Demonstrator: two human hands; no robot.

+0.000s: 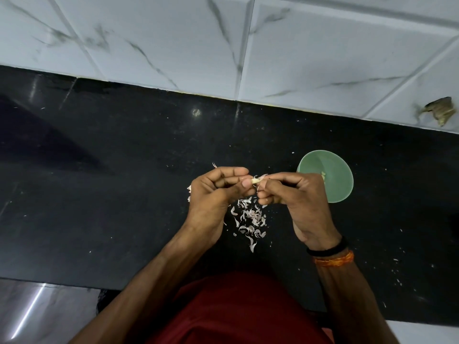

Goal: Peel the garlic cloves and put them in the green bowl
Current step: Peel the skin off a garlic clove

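My left hand (213, 194) pinches a small pale garlic clove (255, 180) between thumb and forefinger, above the black counter. My right hand (295, 199) meets it from the right and pinches a flap of papery skin (262, 176) that sticks up from the clove. The green bowl (335, 192) stands on the counter just behind and to the right of my right hand, which hides part of its near rim. A few pale peeled pieces (323, 175) lie inside it.
A scatter of white garlic skins (249, 218) lies on the black counter (111, 194) under and between my hands. A white marbled tile wall (223, 45) rises behind the counter, with a broken patch (438, 111) at the far right. The counter's front edge runs near my red shirt.
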